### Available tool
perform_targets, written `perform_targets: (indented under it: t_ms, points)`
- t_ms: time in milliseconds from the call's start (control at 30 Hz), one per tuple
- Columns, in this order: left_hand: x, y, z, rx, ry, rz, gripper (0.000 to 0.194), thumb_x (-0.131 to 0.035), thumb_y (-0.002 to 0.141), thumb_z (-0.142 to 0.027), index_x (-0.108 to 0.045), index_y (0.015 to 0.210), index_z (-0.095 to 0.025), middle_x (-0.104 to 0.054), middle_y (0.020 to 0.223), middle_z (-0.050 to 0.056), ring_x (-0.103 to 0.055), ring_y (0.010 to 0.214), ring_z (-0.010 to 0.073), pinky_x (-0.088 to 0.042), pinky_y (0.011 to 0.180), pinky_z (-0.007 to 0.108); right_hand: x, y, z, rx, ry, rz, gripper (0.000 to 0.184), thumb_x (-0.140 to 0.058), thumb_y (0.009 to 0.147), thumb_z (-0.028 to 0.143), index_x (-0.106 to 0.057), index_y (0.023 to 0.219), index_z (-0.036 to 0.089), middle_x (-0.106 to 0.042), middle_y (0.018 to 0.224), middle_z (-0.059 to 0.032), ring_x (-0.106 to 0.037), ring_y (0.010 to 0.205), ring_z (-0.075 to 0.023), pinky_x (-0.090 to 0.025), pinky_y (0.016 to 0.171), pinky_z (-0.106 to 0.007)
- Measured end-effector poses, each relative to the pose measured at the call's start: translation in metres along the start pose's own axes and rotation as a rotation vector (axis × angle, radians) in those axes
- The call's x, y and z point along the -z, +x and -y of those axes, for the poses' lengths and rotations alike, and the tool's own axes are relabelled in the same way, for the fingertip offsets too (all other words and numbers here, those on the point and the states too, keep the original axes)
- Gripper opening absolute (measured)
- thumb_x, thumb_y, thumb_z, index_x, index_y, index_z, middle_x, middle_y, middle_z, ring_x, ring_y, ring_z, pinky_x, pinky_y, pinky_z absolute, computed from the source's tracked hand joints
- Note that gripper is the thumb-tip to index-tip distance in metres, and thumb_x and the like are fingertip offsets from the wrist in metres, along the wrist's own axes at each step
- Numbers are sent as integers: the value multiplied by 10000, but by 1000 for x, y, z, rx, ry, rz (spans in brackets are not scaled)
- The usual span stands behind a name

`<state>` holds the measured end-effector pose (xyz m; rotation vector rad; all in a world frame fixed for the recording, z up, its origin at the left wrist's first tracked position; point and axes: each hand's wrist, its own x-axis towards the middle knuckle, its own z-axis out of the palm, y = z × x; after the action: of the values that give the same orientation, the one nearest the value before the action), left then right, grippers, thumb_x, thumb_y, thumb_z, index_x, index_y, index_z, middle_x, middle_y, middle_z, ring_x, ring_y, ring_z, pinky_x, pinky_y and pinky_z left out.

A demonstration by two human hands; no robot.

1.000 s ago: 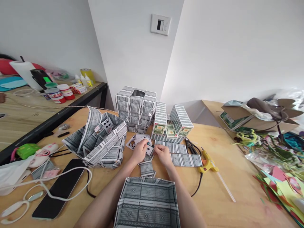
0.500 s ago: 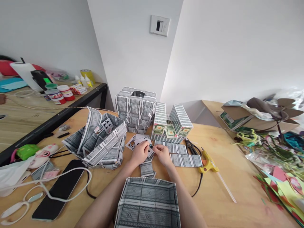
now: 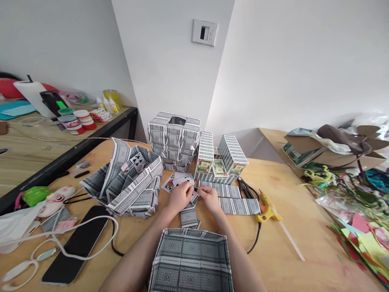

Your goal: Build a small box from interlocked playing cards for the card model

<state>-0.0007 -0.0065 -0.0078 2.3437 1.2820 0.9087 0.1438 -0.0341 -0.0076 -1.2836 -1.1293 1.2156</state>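
Note:
My left hand (image 3: 181, 196) and my right hand (image 3: 209, 198) meet low over the middle of the table, fingertips pinched together on a playing card (image 3: 194, 197). Most of that card is hidden by the fingers. Face-up playing cards (image 3: 170, 185) lie just behind my left hand, and patterned card backs (image 3: 189, 217) lie below it. Between my forearms, close to me, sits an open box made of joined cards (image 3: 190, 259). To the right of my right hand are two strips of joined cards (image 3: 238, 206).
Behind stand a card-built structure (image 3: 174, 142) and stacked card packs (image 3: 232, 150). An open card basket (image 3: 136, 182) is on the left, near a phone (image 3: 75, 243) and white cable. Black scissors (image 3: 244, 187) and a yellow glue gun (image 3: 269, 211) lie right; paper scraps (image 3: 364, 239) lie further right.
Both hands stay in nearly the same place, with only small finger movement on the card. The whole view has shifted very slightly.

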Motion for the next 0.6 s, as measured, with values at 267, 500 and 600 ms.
perform_targets:
  t_ms: [267, 500, 600]
  points:
    - [0, 1, -1, -3, -4, 4, 188, -423, 844, -274, -493, 687, -197, -566, 635, 15, -530, 599, 151, -331, 535, 251, -1, 0, -4, 57, -92, -34, 183, -535, 650, 266, -590, 520, 150, -478, 481, 27, -415, 486, -98, -359, 479, -203]
    - [-3, 0, -1, 4, -5, -22, 210, -391, 853, -258, -459, 663, -200, -549, 627, 13, -514, 575, 147, -304, 524, 246, 0, 1, -6, 31, -46, -15, 187, -528, 636, 260, -673, 628, 141, -550, 509, 5, -478, 512, -124, -403, 502, -225]
    - [-4, 0, -1, 19, -9, -43, 221, -392, 849, -256, -456, 647, -195, -540, 611, 13, -507, 564, 144, -299, 521, 244, 0, 0, -4, 31, -38, -10, 212, -524, 635, 253, -700, 675, 142, -590, 536, 0, -500, 515, -123, -420, 521, -232]
